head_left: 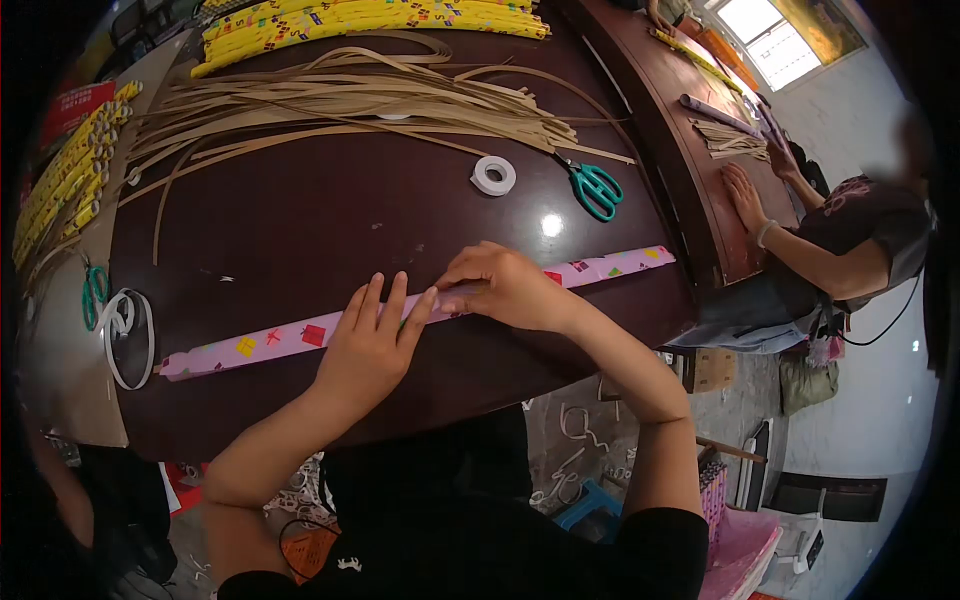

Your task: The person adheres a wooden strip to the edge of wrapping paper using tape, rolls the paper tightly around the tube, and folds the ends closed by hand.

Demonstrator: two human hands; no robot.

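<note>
A long pink roll with printed gift shapes (280, 341) lies across the dark table, slanting up to the right. My left hand (378, 335) rests on its middle with the fingers spread and extended. Right beside it, my right hand (497, 287) pinches at the roll, thumb and fingers bent together; whatever is between the fingertips is too small to make out. Beyond the hands sit a white tape roll (493, 176) and green-handled scissors (596, 190).
Brown strips (340, 105) and yellow printed rolls (370, 25) lie at the back. More yellow rolls (75, 170), other green scissors (95, 292) and a looped white strip (128, 340) are at left. A person (850, 240) works at a neighbouring table (690, 170) at right.
</note>
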